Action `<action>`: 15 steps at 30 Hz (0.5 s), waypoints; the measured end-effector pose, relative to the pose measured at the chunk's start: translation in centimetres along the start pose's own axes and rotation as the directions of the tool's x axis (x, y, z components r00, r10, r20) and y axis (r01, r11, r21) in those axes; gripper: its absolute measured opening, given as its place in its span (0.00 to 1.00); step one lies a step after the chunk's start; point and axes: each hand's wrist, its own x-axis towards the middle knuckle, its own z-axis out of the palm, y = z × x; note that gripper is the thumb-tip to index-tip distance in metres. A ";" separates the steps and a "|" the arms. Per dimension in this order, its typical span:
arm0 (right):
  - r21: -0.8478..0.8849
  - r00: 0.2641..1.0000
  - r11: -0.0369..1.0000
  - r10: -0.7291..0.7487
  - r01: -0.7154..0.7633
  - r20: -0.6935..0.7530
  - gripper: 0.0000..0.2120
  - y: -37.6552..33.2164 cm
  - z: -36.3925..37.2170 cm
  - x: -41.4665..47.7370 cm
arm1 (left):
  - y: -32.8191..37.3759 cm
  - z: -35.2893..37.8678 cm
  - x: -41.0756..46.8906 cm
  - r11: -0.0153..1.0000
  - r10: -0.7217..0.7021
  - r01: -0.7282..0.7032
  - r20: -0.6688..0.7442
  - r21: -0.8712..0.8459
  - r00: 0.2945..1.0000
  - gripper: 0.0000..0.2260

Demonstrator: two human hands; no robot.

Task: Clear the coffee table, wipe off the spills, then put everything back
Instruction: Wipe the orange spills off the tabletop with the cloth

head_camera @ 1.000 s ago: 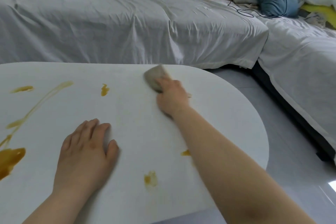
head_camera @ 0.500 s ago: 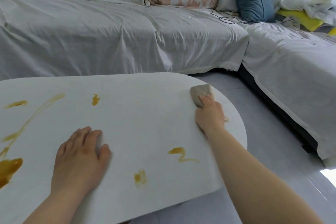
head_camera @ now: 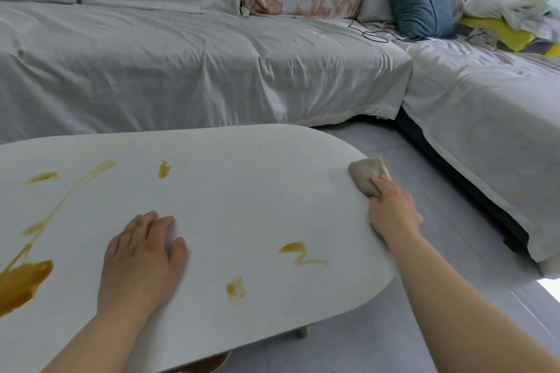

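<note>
The right hand [head_camera: 392,209] grips the cloth [head_camera: 365,175], which has now slid out to the right rim of the table [head_camera: 242,191], partly over it. The left hand [head_camera: 141,260] stays flat with straight fingers among the spills [head_camera: 300,253]. Beyond the rim lies open floor [head_camera: 430,166].

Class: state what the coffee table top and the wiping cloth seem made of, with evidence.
Coffee table top: probably matte white stone or laminate; flat, faintly speckled, no glare. Wiping cloth: soft grey-beige fabric, bunched and creased in the right hand.

Bright, even daylight, soft shadows; edges bow outward (wide lens), slight blur.
</note>
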 end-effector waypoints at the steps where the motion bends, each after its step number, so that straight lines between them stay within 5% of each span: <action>1: 0.004 0.999 0.999 -0.037 0.037 -0.016 0.22 -0.6 0.4 -0.7 | 0.1 0.0 0.0 1.000 -0.001 0.001 -0.006 -0.006 1.000 0.20; 6: 0.117 0.871 0.878 -0.477 0.464 0.121 0.24 -5.5 4.4 -7.8 | 0.2 -0.2 -0.1 1.000 -0.009 0.009 -0.001 -0.019 1.000 0.19; 9: 0.181 0.783 0.810 -0.586 0.558 0.208 0.22 -5.7 4.3 -9.1 | 0.1 -0.3 -0.1 1.000 -0.003 0.003 0.004 -0.011 1.000 0.19; 11: 0.191 0.838 0.859 -0.508 0.475 0.197 0.22 -4.1 2.8 -7.4 | 0.1 -0.4 -0.1 1.000 0.006 -0.006 0.004 -0.008 1.000 0.19; 15: 0.136 0.992 0.984 -0.122 0.118 0.026 0.20 -0.5 -0.2 -5.1 | 0.3 -0.4 -0.1 1.000 0.005 -0.005 0.008 -0.001 1.000 0.19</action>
